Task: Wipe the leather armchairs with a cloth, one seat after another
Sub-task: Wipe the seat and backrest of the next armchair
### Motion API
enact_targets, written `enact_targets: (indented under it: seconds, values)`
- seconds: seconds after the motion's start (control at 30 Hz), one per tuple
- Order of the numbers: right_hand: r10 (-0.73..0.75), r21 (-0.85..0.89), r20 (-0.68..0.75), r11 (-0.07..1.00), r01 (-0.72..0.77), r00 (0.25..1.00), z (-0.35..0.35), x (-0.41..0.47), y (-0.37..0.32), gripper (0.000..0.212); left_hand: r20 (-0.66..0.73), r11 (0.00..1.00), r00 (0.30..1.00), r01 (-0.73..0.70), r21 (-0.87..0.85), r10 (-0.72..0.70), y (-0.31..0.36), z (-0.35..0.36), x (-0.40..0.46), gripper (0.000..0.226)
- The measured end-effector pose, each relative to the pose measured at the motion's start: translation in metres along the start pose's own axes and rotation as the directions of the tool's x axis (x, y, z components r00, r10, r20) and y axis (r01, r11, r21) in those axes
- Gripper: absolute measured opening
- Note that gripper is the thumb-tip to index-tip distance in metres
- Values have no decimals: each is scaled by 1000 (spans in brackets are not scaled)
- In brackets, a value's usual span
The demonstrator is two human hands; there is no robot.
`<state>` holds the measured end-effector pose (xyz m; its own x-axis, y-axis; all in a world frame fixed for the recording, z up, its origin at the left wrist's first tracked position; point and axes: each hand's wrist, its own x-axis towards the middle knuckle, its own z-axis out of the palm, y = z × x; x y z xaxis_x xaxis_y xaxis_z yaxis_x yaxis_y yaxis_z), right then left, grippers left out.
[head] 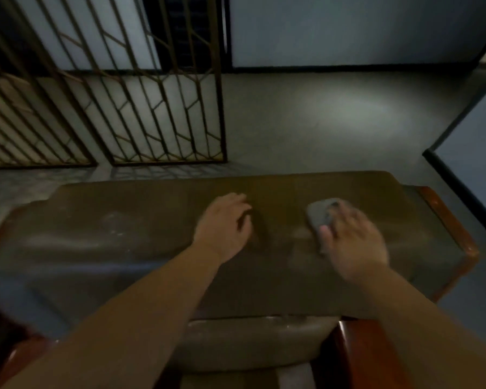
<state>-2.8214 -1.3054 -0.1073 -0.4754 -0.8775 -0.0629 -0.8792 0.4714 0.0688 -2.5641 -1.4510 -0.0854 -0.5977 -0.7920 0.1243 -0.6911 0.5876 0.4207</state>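
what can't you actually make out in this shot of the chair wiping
- Head view: right hand is motion-blurred, so its hold on the grey cloth is unclear.
- Most of the cloth lies hidden under that hand.
- Left hand fingertips are lost in shadow on the brown leather backrest.
- The seat is cut off by the bottom edge.

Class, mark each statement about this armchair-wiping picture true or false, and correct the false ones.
1. The right hand presses a grey cloth on the armchair's brown leather backrest. True.
2. The left hand holds a spray bottle. False: it rests bare on the leather, holding nothing.
3. The cloth lies left of the left hand. False: it lies to the right of it.
4. A metal grille gate stands beyond the armchair, on the left. True.
5. The armchair has reddish wooden trim at its right side. True.
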Motion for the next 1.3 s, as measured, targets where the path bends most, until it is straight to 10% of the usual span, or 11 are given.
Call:
enact_targets:
  seconds: [0.13,0.43,0.63,0.83,1.07,1.3]
  values:
    - [176,78,35,981,-178,984,-14,-2,-74,83,-139,924,968,242,295,-209,-141,-74,-58,62]
    - [-389,23,46,921,389,920,-25,-14,-237,84,-174,862,957,284,420,-230,-206,-57,-74,70]
    - [18,167,-9,986,-17,1000,-29,-5,-260,82,-227,880,957,260,396,-181,-214,-47,-72,70]
    - [-497,98,11,864,494,867,-20,-37,-350,72,-239,912,961,217,347,-138,-226,-43,-73,69]
    - [108,103,80,988,-116,991,-31,25,-265,78,-237,910,960,228,347,-150,-224,-44,-73,70]
    - [-437,134,100,896,423,894,-40,5,-338,74,-237,914,962,214,345,-136,-226,-42,-73,72]
